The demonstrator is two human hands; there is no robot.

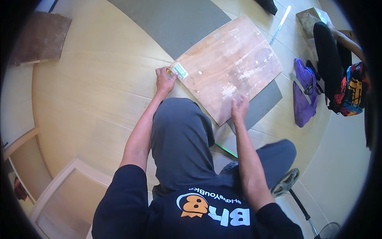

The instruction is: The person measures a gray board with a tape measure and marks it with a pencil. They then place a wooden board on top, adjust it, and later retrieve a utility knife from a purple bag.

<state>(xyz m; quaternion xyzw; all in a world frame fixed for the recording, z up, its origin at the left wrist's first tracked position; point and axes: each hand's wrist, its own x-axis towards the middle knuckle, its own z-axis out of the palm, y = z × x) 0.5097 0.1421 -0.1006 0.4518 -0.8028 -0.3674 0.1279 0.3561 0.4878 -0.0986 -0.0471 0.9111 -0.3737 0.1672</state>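
A worn wooden board (238,55), pale brown with white scuffs, lies aslant on a grey sheet (179,24) before my knees. At its left corner my left hand (165,81) is closed around a small yellow object (169,71), mostly hidden by the fingers. The thumb touches the board beside a green and white label (181,70). My right hand (239,108) is at the board's near right edge. Its fingers reach over the board's surface but are smeared by motion, so their grip cannot be made out.
A bright narrow strip (280,26) lies beyond the board. To the right are a purple bag (305,93) and another person in dark trousers (329,59), one hand at a box (312,22). A brown panel (41,38) is at far left, and a standing fan (328,231) at lower right.
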